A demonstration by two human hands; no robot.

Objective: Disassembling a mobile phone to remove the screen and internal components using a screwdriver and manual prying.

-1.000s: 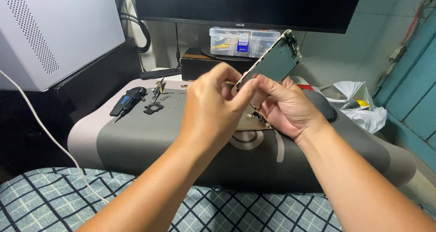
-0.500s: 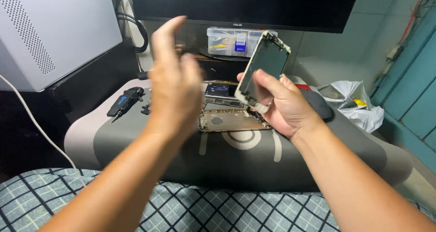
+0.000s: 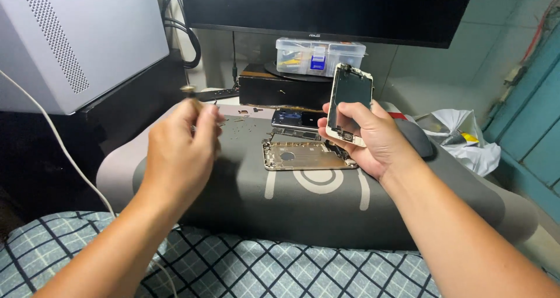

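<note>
My right hand point(image 3: 366, 136) holds a white-framed phone screen panel point(image 3: 348, 103) upright above the grey mat. Under it the opened phone body point(image 3: 303, 156) lies flat on the mat, inner side up. My left hand point(image 3: 179, 153) is raised to the left, fingers pinched on a small dark part point(image 3: 188, 90) that is blurred; what it is I cannot tell. A second dark phone piece point(image 3: 293, 119) lies behind the opened body.
A grey work mat point(image 3: 245, 199) covers a cushion over checked cloth point(image 3: 221, 266). Small screws and bits point(image 3: 236, 127) are scattered at the mat's back. Behind stand a black box point(image 3: 274, 88), a clear parts case point(image 3: 319, 57), a monitor point(image 3: 326, 9), a white case point(image 3: 76, 35), and a plastic bag point(image 3: 461, 137).
My hands were together on the screen panel; the left hand came away and moved left with a small part. The right hand keeps the panel, now held more upright.
</note>
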